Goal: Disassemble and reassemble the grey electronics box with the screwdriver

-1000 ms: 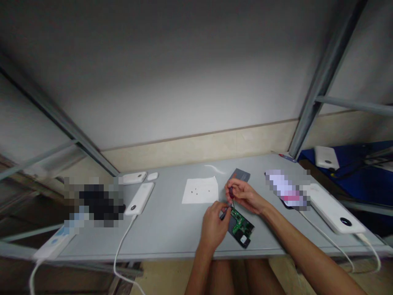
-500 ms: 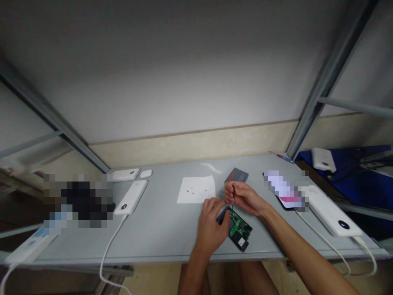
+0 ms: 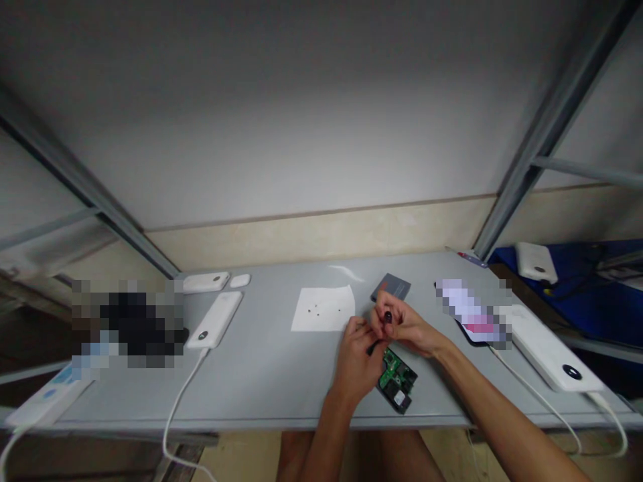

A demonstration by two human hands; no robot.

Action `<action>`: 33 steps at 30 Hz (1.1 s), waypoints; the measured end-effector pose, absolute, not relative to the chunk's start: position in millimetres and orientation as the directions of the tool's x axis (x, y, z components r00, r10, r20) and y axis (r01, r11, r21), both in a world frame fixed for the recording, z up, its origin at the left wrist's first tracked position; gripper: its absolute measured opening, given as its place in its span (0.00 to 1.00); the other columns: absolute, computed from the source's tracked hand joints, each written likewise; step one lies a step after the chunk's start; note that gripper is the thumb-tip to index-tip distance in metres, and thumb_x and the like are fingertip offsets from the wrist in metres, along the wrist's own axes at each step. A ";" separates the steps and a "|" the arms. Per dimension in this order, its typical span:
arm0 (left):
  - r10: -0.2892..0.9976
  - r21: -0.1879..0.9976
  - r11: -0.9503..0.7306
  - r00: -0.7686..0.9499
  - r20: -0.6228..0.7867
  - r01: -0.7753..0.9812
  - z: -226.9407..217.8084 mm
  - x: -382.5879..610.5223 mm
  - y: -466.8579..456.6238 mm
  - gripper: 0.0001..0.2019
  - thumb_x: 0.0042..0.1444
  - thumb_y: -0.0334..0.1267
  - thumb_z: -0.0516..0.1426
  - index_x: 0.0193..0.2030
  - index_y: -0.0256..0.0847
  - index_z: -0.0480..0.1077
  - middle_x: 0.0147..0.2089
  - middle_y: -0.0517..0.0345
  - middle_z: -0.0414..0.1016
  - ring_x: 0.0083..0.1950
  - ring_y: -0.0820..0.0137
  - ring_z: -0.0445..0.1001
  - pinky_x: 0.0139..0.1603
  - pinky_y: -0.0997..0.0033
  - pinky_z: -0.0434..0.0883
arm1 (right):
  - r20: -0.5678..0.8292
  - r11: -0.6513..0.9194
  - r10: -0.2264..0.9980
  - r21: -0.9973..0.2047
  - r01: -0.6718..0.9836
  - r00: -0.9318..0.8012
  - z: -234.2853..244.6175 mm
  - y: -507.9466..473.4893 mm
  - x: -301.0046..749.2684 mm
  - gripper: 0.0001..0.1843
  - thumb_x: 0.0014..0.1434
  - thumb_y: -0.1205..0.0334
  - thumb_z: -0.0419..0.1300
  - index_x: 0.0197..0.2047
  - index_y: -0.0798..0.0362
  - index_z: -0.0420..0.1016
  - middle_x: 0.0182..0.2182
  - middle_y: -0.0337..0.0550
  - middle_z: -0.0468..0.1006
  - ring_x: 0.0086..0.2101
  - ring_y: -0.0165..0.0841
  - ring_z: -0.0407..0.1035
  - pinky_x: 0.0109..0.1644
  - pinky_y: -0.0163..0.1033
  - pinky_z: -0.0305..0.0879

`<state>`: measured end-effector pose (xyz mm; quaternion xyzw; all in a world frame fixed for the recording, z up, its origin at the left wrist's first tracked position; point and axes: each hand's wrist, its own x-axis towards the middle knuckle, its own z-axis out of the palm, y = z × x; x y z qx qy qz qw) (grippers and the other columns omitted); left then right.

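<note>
My right hand [image 3: 399,328] is closed around a small dark screwdriver [image 3: 388,316], its handle end tilted up towards me and its tip hidden by the fingers. Close against it, my left hand [image 3: 359,355] has its thumb and fingers drawn together. Something dark shows between them, but I cannot make out what they pinch. Below the hands a black hard drive with a green circuit board [image 3: 396,375] lies on the table, its upper left part covered by my left hand. Left of the hands is a white paper sheet [image 3: 324,321] with several tiny dark screws on it.
A grey card-like box [image 3: 396,286] lies just behind my right hand. On the right are a phone [image 3: 462,304] and a white power bank [image 3: 542,348] with a cable. White power banks [image 3: 216,321] and a blurred dark object [image 3: 140,328] occupy the left of the grey table [image 3: 251,388].
The screwdriver has tipped from upright over the board to a slant, lifted off it. My left hand has moved right and up, its fingers closing in beside my right hand.
</note>
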<state>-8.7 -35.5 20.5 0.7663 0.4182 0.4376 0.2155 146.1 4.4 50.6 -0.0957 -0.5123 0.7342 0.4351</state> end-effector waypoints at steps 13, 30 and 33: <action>0.823 0.696 -0.566 0.248 0.512 0.442 21.3 -7.3 -37.8 0.07 0.63 0.28 0.61 0.36 0.43 0.79 0.36 0.56 0.80 0.45 0.63 0.72 0.48 0.60 0.73 | 0.301 -0.130 0.741 -0.812 -0.568 -0.600 48.6 9.9 161.6 0.15 0.57 0.53 0.74 0.31 0.56 0.78 0.30 0.46 0.83 0.29 0.31 0.76 0.34 0.35 0.67; 0.821 0.687 -0.565 0.224 0.525 0.457 17.1 -7.8 -35.5 0.04 0.66 0.36 0.61 0.41 0.43 0.80 0.38 0.55 0.82 0.45 0.63 0.75 0.48 0.61 0.75 | 0.279 0.004 0.822 -0.874 -0.485 -0.496 49.0 13.3 161.4 0.18 0.52 0.58 0.77 0.40 0.53 0.76 0.31 0.38 0.77 0.31 0.29 0.70 0.34 0.32 0.62; 0.826 0.686 -0.562 0.272 0.494 0.461 18.4 -8.5 -36.8 0.07 0.68 0.35 0.58 0.42 0.44 0.80 0.38 0.55 0.82 0.45 0.62 0.74 0.48 0.60 0.74 | 0.301 0.032 0.820 -0.873 -0.486 -0.486 49.7 11.8 159.7 0.20 0.49 0.54 0.79 0.39 0.53 0.78 0.31 0.37 0.75 0.32 0.28 0.68 0.35 0.32 0.61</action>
